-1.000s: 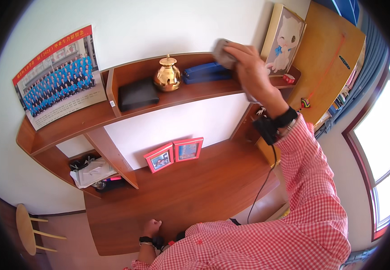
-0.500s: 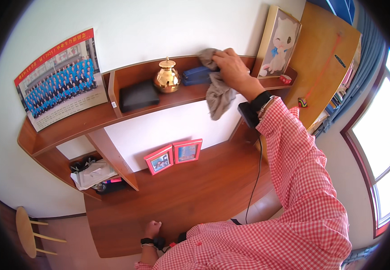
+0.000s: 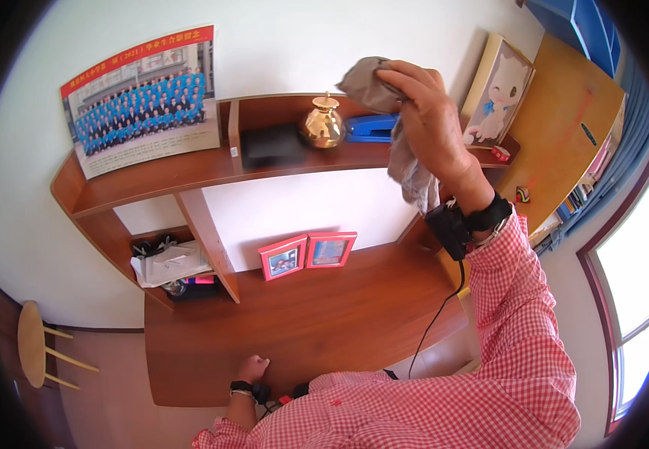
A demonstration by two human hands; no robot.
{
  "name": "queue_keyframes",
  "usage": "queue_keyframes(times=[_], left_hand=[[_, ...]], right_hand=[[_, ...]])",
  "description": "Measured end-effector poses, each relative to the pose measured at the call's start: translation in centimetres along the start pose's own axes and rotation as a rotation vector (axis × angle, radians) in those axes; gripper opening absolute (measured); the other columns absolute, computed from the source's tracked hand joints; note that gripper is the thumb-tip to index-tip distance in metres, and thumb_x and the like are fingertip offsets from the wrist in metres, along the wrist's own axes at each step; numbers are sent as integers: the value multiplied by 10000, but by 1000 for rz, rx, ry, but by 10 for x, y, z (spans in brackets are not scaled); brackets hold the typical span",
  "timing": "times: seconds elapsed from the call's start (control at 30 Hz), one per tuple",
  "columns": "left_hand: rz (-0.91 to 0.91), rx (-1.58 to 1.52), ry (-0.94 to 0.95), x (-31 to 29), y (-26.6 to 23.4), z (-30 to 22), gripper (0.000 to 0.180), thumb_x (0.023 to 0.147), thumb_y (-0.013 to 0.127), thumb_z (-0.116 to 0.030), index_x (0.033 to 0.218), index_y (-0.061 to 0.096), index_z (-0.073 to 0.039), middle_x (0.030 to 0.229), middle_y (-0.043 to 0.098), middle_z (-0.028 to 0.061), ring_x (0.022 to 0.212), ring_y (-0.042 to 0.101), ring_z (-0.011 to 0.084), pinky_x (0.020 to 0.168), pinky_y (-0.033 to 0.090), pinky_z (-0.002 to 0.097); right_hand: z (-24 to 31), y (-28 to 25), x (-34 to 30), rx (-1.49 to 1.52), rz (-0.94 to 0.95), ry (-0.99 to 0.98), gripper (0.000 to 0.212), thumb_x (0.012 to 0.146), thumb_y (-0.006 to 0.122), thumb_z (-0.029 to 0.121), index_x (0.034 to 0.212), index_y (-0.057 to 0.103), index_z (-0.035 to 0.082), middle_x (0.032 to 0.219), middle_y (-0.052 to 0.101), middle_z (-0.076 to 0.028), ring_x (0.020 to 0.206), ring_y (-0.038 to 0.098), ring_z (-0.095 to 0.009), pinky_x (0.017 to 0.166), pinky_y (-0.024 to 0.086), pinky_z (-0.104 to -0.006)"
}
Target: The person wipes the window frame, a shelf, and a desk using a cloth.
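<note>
My right hand (image 3: 433, 112) is raised in front of the upper shelf (image 3: 167, 178), pinching a grey-brown cloth (image 3: 369, 84). Part of the cloth hangs below the palm, apart from the shelf. Behind the hand, a long blue object (image 3: 369, 126), perhaps a stapler, lies on the shelf, its right end hidden. Left of it stands a shiny gold lidded pot (image 3: 324, 125), and beside that lies a flat black case (image 3: 270, 146). On the desk's (image 3: 324, 314) near edge rests my left hand (image 3: 252, 369), fingers curled in, with nothing seen in it.
Two joined pink photo frames (image 3: 308, 254) stand on the desk. A cat picture (image 3: 498, 93) leans at the shelf's right end, near a small red box (image 3: 500, 153). Papers (image 3: 169, 263) fill the left cubby. A cable (image 3: 438, 318) hangs from my right wrist.
My right hand has lifted the cloth off the shelf, up and toward me, uncovering more of the blue object. The view has shifted. My left hand stays on the desk.
</note>
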State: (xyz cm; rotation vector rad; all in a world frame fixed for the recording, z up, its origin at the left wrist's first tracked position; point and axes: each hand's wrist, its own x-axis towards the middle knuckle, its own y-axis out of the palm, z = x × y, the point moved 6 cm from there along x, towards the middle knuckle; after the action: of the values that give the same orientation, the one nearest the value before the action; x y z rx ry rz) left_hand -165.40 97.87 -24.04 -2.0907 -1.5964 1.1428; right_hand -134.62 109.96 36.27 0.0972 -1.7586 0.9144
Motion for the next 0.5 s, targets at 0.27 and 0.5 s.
queue_keyframes(times=[0.27,0.5], left_hand=[[20,31,6,6,3,-4,408,784,602,-430,831,671,-31,858,655,193,837,627,348,743,491,423],[15,-65,17,3,5,-1,381,796,601,-413,847,675,-42,873,656,186,856,625,342,754,492,414]], right_hand=[[31,85,29,68,72,-26,384,724,486,-89,1073,607,12,1140,572,-145,1010,500,-333,903,437,-366],[25,144,49,-358,499,146,200,789,520,48,891,692,45,1004,622,-150,1000,511,-319,865,446,-357]])
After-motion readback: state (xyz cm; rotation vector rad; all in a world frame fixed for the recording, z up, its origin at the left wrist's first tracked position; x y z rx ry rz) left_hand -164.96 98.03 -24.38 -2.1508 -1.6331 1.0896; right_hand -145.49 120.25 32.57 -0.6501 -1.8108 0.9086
